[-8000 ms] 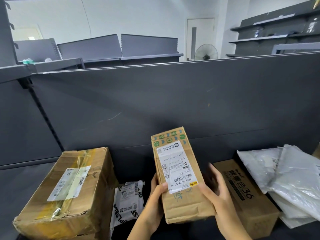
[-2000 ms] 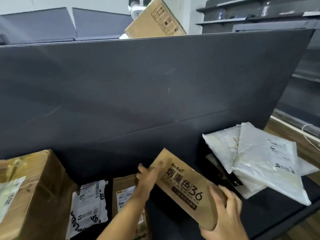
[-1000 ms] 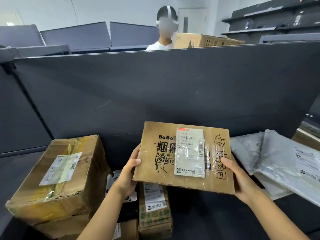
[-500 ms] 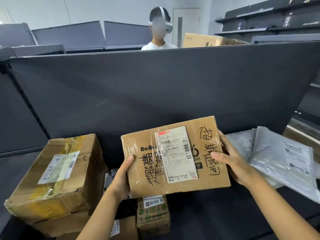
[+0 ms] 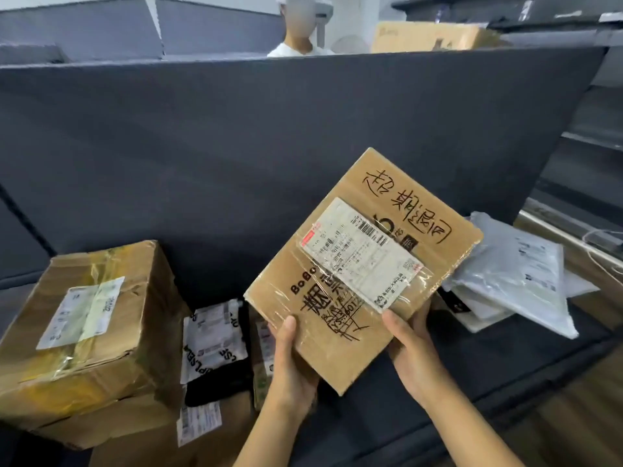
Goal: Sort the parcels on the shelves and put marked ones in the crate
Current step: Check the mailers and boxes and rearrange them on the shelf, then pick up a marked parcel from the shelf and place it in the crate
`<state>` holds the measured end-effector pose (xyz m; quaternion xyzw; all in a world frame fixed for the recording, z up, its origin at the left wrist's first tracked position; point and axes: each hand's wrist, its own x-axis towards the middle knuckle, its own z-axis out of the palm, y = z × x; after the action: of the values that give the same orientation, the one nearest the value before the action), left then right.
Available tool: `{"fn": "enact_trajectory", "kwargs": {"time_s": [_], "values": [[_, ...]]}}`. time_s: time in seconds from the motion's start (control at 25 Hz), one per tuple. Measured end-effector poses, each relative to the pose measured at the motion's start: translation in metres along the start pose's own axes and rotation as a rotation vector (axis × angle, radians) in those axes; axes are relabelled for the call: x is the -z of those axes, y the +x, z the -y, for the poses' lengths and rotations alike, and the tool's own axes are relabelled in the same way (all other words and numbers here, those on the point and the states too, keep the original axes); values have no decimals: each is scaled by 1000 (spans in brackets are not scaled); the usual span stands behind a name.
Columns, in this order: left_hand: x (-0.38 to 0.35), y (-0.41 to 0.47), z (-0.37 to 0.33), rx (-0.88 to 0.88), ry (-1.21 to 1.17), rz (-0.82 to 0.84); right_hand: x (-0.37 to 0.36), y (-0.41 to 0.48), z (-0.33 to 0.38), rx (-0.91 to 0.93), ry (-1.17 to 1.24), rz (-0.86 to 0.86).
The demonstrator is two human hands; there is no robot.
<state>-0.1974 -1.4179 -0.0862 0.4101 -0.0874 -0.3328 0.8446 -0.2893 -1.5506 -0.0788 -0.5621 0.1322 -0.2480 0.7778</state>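
We clamp the marked parcel (image 5: 362,264) between both hands' fingers (image 5: 392,321) at its near end; its long axis tilts up-right, away from them.

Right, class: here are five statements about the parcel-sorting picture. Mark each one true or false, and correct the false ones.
1. Both hands hold the flat cardboard box. True: the left hand and right hand grip its near edge.
2. The held box is unmarked. False: black handwriting runs across it, beside a shipping label.
3. The large taped box lies to the left on the shelf. True.
4. The white plastic mailers are stacked on the large taped box. False: they lie on the shelf to the right, apart from it.
5. The held box lies flat on the shelf. False: it is lifted and tilted above the dark shelf.
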Motion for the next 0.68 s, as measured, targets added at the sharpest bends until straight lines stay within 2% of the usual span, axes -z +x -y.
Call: {"fn": "enact_trajectory", "kwargs": {"time_s": [0.12,0.32,0.4,0.48,0.6,0.68], "values": [[6,-13,32,161,89,76,25,-29,-7,-2,20,-172],[19,-1,81,282,270,196,110,-116,-23,-43,-51,-481],[-1,-4,96,372,512,437,138,-155,-22,-74,-47,-603],[-31,-14,127,470,637,691,169,-193,-28,-100,-4,-735],[-71,-29,178,589,720,835,208,-241,-34,-149,66,-887],[-87,-38,211,663,765,864,229,-271,-45,-179,122,-969]]}}
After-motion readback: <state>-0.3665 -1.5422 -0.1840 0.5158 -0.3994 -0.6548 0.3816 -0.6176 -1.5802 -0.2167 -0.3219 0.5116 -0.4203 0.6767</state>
